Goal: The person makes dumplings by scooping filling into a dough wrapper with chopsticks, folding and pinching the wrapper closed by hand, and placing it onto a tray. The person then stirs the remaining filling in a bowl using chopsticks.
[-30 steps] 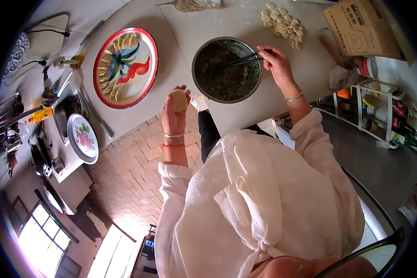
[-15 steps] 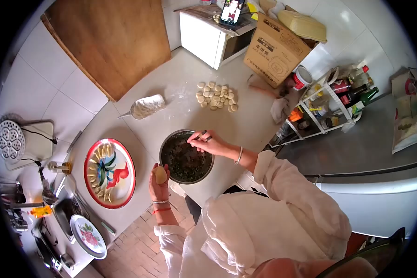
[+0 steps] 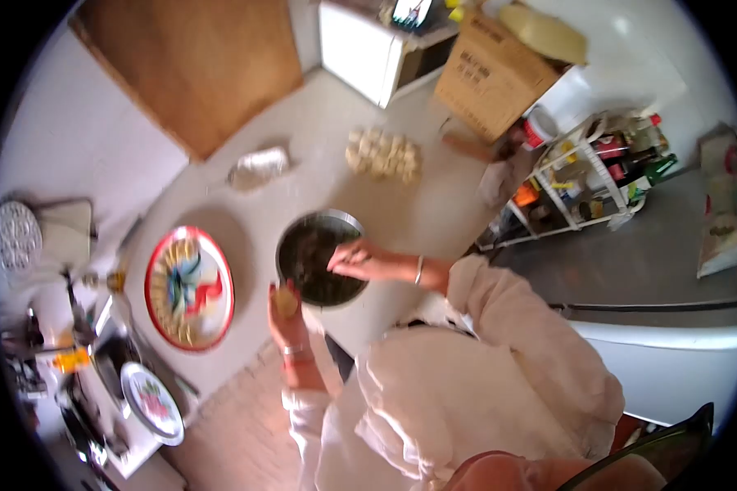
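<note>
My left hand [image 3: 287, 327] is cupped around a round, pale dumpling wrapper [image 3: 286, 303], beside the near left rim of a metal bowl. Dark, green-flecked filling [image 3: 307, 266] lies inside the metal bowl [image 3: 341, 216]. Over the bowl's right side, my right hand [image 3: 360, 261] is closed on a thin, dark-handled utensil; blur and the fingers hide most of it, and its tip cannot be made out. To the left stands a red-rimmed oval tray [image 3: 232, 282] with folded dumplings [image 3: 165, 299] lined along its left side. Small dough pieces [image 3: 382, 154] are heaped beyond the bowl.
A floury scoop [image 3: 259, 168] rests on the counter at the back. Beyond are a wooden board [image 3: 196, 65], a white cabinet [image 3: 356, 49] and a cardboard box [image 3: 491, 78]. A bottle rack [image 3: 577, 184] stands right; a floral plate [image 3: 151, 405] lies lower left.
The view has shifted and blurred, so the counter items appear higher. My right hand is lower relative to the bowl, nearer its middle height. My left hand still holds the wrapper.
</note>
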Action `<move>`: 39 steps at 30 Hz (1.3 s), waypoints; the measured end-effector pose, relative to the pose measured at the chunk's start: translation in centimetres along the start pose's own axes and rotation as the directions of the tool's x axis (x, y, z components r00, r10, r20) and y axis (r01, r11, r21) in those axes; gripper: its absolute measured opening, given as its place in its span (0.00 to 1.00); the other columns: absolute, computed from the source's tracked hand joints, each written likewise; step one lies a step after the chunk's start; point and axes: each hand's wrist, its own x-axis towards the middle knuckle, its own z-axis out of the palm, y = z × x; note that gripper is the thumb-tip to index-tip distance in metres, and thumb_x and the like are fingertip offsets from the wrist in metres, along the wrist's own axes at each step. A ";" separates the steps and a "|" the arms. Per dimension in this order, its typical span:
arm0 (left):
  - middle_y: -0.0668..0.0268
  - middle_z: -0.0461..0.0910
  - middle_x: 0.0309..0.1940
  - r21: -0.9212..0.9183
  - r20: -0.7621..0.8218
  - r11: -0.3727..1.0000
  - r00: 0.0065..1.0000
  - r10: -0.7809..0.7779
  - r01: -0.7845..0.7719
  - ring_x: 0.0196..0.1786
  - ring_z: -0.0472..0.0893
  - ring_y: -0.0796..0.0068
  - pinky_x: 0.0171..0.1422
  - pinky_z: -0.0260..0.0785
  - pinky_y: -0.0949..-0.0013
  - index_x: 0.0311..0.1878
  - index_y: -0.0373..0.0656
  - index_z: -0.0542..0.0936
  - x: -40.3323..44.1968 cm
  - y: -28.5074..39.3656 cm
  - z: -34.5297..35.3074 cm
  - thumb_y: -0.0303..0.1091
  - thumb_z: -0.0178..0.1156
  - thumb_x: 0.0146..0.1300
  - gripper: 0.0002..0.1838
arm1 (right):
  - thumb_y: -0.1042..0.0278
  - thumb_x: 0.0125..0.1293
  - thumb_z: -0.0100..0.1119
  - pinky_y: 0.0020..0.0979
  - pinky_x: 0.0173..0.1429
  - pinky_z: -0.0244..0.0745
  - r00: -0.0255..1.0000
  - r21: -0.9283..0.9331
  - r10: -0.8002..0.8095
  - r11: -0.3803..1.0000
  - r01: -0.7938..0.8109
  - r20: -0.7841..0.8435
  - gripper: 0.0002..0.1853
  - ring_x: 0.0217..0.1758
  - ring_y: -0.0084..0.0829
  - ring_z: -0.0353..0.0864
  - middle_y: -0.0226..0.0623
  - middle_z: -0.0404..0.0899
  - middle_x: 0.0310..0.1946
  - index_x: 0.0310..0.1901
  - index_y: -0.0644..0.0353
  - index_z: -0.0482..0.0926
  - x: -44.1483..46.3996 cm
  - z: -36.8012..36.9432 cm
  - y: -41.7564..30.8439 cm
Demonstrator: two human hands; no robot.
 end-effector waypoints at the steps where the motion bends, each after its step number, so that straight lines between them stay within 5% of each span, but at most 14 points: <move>1: 0.52 0.73 0.62 -0.019 -0.007 1.000 1.000 0.020 -0.021 0.69 0.70 0.52 0.74 0.64 0.53 0.69 0.37 0.67 0.4 -0.8 -0.6 0.42 0.49 0.74 0.26 | 0.68 0.68 0.61 0.31 0.46 0.78 0.995 -0.020 -0.093 0.996 0.092 -0.026 0.06 0.38 0.30 0.83 0.37 0.83 0.36 0.38 0.60 0.84 -0.7 0.0 1.7; 2: 0.52 0.73 0.62 0.015 -0.090 1.000 0.996 0.013 -0.012 0.68 0.70 0.51 0.73 0.64 0.52 0.69 0.38 0.68 -0.7 -0.7 1.1 0.40 0.49 0.74 0.25 | 0.68 0.68 0.61 0.31 0.46 0.78 0.997 -0.109 -0.064 0.992 0.059 -0.039 0.06 0.38 0.31 0.83 0.36 0.83 0.37 0.37 0.61 0.84 -1.3 -0.5 1.2; 5: 0.53 0.71 0.63 -0.033 -0.059 0.998 0.997 0.054 -0.056 0.66 0.72 0.49 0.72 0.66 0.52 0.69 0.37 0.66 -2.5 -1.9 0.9 0.43 0.51 0.73 0.27 | 0.70 0.72 0.56 0.25 0.45 0.80 0.959 0.210 0.246 0.954 -0.214 -0.140 0.09 0.41 0.23 0.84 0.35 0.85 0.43 0.47 0.62 0.84 -2.6 -2.4 -0.1; 7: 0.54 0.72 0.61 -0.051 -0.056 0.996 0.996 0.065 -0.068 0.64 0.74 0.48 0.69 0.70 0.53 0.68 0.36 0.66 -3.3 -2.3 1.6 0.45 0.54 0.71 0.29 | 0.70 0.72 0.56 0.25 0.42 0.80 0.931 0.210 0.292 0.946 -0.248 -0.218 0.10 0.39 0.21 0.84 0.33 0.86 0.40 0.49 0.64 0.82 -3.2 -3.9 -1.7; 8: 0.54 0.72 0.60 -0.042 -0.075 0.997 0.995 0.066 -0.070 0.63 0.75 0.47 0.66 0.72 0.54 0.67 0.35 0.65 -3.8 -2.5 2.0 0.46 0.56 0.70 0.30 | 0.72 0.70 0.58 0.27 0.38 0.78 0.969 -0.072 0.106 0.990 -0.125 -0.225 0.09 0.36 0.23 0.84 0.37 0.86 0.37 0.49 0.65 0.81 -3.8 -4.8 -0.9; 13: 0.55 0.71 0.58 0.030 -0.116 0.992 0.985 0.128 -0.125 0.62 0.76 0.47 0.65 0.73 0.54 0.68 0.34 0.64 -5.3 -3.5 3.3 0.48 0.56 0.70 0.32 | 0.78 0.64 0.60 0.27 0.36 0.74 0.974 -0.307 0.128 0.934 -0.181 -0.186 0.08 0.31 0.32 0.81 0.43 0.83 0.35 0.45 0.66 0.81 -6.4 -2.4 -4.7; 17: 0.55 0.71 0.58 0.009 -0.139 0.990 0.980 0.141 -0.142 0.62 0.76 0.47 0.66 0.73 0.54 0.68 0.34 0.64 -5.2 -4.0 3.6 0.49 0.55 0.70 0.33 | 0.79 0.65 0.60 0.26 0.36 0.75 0.959 -0.074 0.282 0.956 -0.284 -0.030 0.08 0.34 0.27 0.82 0.40 0.83 0.34 0.45 0.65 0.81 -7.0 -0.2 -7.6; 21: 0.55 0.71 0.58 0.005 -0.144 0.993 0.982 0.119 -0.119 0.62 0.76 0.47 0.65 0.73 0.54 0.68 0.34 0.64 -5.2 -3.6 3.5 0.48 0.54 0.71 0.31 | 0.77 0.71 0.55 0.21 0.42 0.75 0.928 0.187 0.234 0.965 -0.185 -0.290 0.09 0.40 0.21 0.81 0.34 0.82 0.39 0.49 0.65 0.80 -6.2 0.7 -3.6; 24: 0.54 0.72 0.58 -0.013 -0.132 0.995 0.987 0.097 -0.099 0.63 0.75 0.47 0.67 0.72 0.53 0.67 0.36 0.65 -5.4 -3.4 3.4 0.45 0.54 0.71 0.28 | 0.78 0.71 0.54 0.21 0.43 0.75 0.937 0.209 0.196 0.968 -0.138 -0.290 0.08 0.40 0.23 0.81 0.35 0.82 0.41 0.48 0.66 0.80 -4.1 0.5 -0.8; 29: 0.54 0.72 0.59 0.015 -0.147 0.995 0.984 0.103 -0.102 0.63 0.75 0.47 0.68 0.71 0.53 0.67 0.37 0.66 -5.4 -3.4 3.6 0.44 0.52 0.72 0.27 | 0.78 0.72 0.54 0.23 0.46 0.76 0.975 0.165 0.221 0.961 -0.220 0.016 0.08 0.41 0.24 0.81 0.34 0.82 0.41 0.48 0.67 0.80 -5.5 -0.7 -1.9; 32: 0.53 0.72 0.60 0.017 -0.157 0.995 0.982 0.101 -0.100 0.64 0.74 0.46 0.68 0.71 0.53 0.67 0.37 0.66 -5.6 -3.4 3.5 0.44 0.51 0.73 0.27 | 0.76 0.73 0.53 0.24 0.49 0.78 0.936 0.386 0.290 0.901 -0.196 -0.202 0.10 0.45 0.24 0.82 0.36 0.83 0.44 0.50 0.67 0.80 -6.6 -1.3 -1.6; 39: 0.52 0.73 0.61 -0.074 -0.114 0.994 0.991 0.071 -0.080 0.65 0.73 0.46 0.70 0.69 0.52 0.67 0.36 0.67 -7.0 -3.5 2.3 0.44 0.53 0.71 0.27 | 0.73 0.73 0.53 0.26 0.51 0.80 0.930 0.322 0.329 0.909 -0.264 -0.166 0.12 0.46 0.25 0.83 0.38 0.83 0.47 0.53 0.65 0.80 -8.6 0.2 -1.1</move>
